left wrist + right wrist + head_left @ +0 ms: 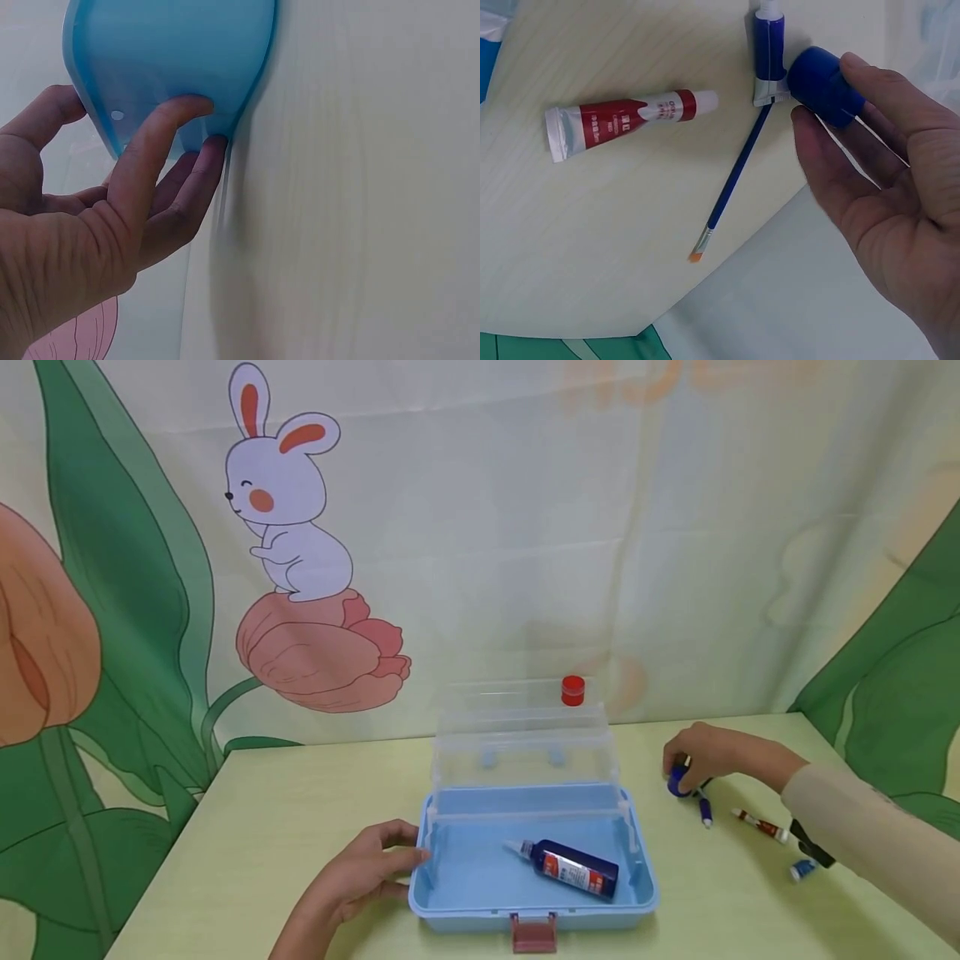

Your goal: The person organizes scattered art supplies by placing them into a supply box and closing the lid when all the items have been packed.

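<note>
My left hand (367,868) holds the left end of a light-blue plastic box (536,922), its thumb and fingers curled against the end wall (172,60). The box's clear lid (517,760) stands raised at the back. Inside lies a dark-blue bottle (576,867) on its side, its white nozzle pointing left. To the right of the box, my right hand (708,752) pinches a small blue jar (821,82) between thumb and fingertips. Just beside the jar is a violet-blue paint tube (769,49); a thin blue paintbrush (731,176) extends from by its crimped end.
A red paint tube (761,825) and a blue tube (802,869) lie on the table near my right forearm. A red jar (573,691) shows at the top of the raised lid. A pink latch (534,935) hangs at the box's front. Behind the table hangs a printed cloth (480,527).
</note>
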### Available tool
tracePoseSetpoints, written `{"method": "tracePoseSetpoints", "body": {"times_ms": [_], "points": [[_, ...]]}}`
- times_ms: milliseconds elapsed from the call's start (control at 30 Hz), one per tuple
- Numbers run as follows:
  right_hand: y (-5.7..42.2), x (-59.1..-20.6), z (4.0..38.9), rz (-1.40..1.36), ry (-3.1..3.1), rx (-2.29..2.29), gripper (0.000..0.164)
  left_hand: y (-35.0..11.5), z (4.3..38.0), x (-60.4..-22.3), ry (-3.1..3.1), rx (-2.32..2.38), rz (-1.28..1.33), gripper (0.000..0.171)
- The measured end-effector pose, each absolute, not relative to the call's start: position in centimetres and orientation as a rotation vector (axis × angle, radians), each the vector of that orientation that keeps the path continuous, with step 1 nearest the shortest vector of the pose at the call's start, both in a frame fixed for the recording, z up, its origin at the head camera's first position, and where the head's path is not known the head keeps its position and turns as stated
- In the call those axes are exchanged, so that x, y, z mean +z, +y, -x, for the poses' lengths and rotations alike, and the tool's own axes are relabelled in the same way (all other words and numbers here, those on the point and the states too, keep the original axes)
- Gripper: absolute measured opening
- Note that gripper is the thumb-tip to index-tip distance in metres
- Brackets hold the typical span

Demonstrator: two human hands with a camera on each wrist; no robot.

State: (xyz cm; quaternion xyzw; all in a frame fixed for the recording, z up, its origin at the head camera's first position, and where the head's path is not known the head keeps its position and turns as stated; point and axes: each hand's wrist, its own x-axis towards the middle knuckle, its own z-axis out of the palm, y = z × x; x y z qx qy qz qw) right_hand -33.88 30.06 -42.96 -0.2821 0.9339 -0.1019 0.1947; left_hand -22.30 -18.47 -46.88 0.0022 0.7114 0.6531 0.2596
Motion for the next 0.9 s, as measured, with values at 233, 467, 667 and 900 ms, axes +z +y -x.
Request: {"method": "tracePoseSetpoints", "body": {"times_ms": [233,467,667,900], "points": [[29.75,-43.02,33.81,0.814,2.620,-0.273,0.018,-18.56,22.34,-46.96,1.917,1.783,-0.016,0.051],[29.64,-42.99,33.70,0.854,2.636,-0.243,0.018,-18.53,22.34,-47.09,1.918,1.786,-0.024,0.051],[29.61,-42.82,33.78,0.865,2.649,-0.224,0.019,-18.44,22.39,-47.01,1.919,1.784,-0.027,0.052],[29.91,-42.72,34.25,0.864,2.656,-0.191,0.020,-18.38,22.30,-47.09,1.946,1.768,-0.010,0.050]]}}
